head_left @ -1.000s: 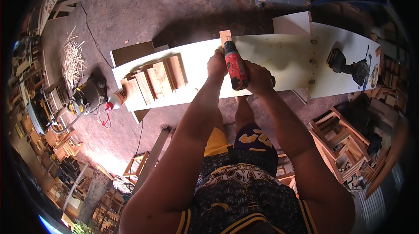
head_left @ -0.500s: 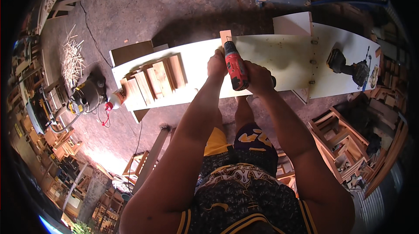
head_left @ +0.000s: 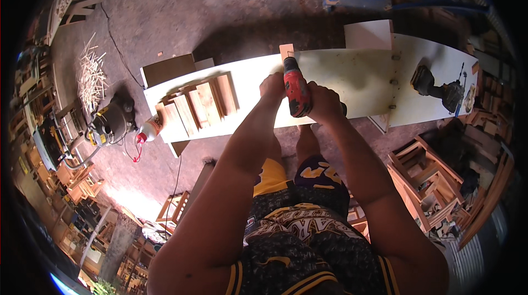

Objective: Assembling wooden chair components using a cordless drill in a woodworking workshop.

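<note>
My right hand (head_left: pixel 325 103) is wrapped round the handle of a red and black cordless drill (head_left: pixel 295 87), which points away from me. The drill's chuck is over a small flat piece of wood (head_left: pixel 286 51) that juts past the far edge of the white workbench (head_left: pixel 346 88). Just left of the drill, my left hand (head_left: pixel 273 86) is closed on the near part of that wood. Its fingertips are partly hidden, as is most of the wood beneath the drill. Whether the bit has entered the wood cannot be seen.
Several wooden strips (head_left: pixel 201 105) lie on the bench's left part, beside a white bottle with a red cap (head_left: pixel 148 130). A second, dark drill (head_left: pixel 438 87) lies at the right end. Wooden frames (head_left: pixel 426 179) stand on the right; thin sticks (head_left: pixel 92 77) are heaped on the left floor.
The bench, wood and drill appear slightly lower in the picture. The drill has tilted a little within my right hand's grip; both hands keep their holds.
</note>
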Demonstrator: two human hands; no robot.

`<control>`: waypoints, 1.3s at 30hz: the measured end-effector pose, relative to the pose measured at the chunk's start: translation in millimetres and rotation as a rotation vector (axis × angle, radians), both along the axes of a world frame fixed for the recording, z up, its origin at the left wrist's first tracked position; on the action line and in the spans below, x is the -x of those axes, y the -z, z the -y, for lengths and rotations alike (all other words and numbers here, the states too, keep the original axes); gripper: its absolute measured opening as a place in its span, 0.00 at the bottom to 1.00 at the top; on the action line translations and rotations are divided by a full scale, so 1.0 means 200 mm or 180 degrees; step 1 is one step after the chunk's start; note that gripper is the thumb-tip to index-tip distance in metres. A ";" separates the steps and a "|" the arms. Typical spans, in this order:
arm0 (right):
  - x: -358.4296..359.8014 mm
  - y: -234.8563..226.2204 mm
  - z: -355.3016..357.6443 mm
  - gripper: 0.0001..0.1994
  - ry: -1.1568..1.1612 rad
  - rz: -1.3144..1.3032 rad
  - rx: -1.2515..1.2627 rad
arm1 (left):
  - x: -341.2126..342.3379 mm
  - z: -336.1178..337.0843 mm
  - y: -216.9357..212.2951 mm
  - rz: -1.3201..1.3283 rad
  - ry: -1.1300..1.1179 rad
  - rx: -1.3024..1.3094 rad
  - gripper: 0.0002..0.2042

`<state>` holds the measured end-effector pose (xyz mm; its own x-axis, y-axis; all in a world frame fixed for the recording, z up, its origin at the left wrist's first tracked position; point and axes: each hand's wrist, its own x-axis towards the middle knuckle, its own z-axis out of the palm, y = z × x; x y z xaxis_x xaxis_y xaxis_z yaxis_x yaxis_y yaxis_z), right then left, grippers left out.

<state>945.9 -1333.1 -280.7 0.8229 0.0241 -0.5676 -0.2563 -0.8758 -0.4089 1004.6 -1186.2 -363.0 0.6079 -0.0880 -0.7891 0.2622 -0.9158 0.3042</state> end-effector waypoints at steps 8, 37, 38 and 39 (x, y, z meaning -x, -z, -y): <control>-0.03 0.00 -0.01 0.20 0.0110 -0.0227 0.0016 | -0.02 -0.01 -0.01 -0.0012 0.0250 -0.0046 0.17; -0.13 0.12 0.00 0.18 -0.0162 0.0038 -0.0016 | 0.01 -0.04 0.08 0.0369 0.0154 0.0166 0.15; -0.12 0.13 0.00 0.18 -0.0170 0.0038 -0.0019 | 0.01 -0.03 0.08 0.0296 0.0012 0.0177 0.15; -0.11 0.15 0.01 0.18 -0.0046 0.0007 -0.0105 | 0.02 -0.02 0.08 0.0224 -0.0129 0.0188 0.14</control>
<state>967.6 -1335.2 -311.0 0.8237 0.0547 -0.5644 -0.2427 -0.8656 -0.4381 1000.5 -1182.7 -379.2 0.6656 -0.1074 -0.7385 0.2748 -0.8848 0.3763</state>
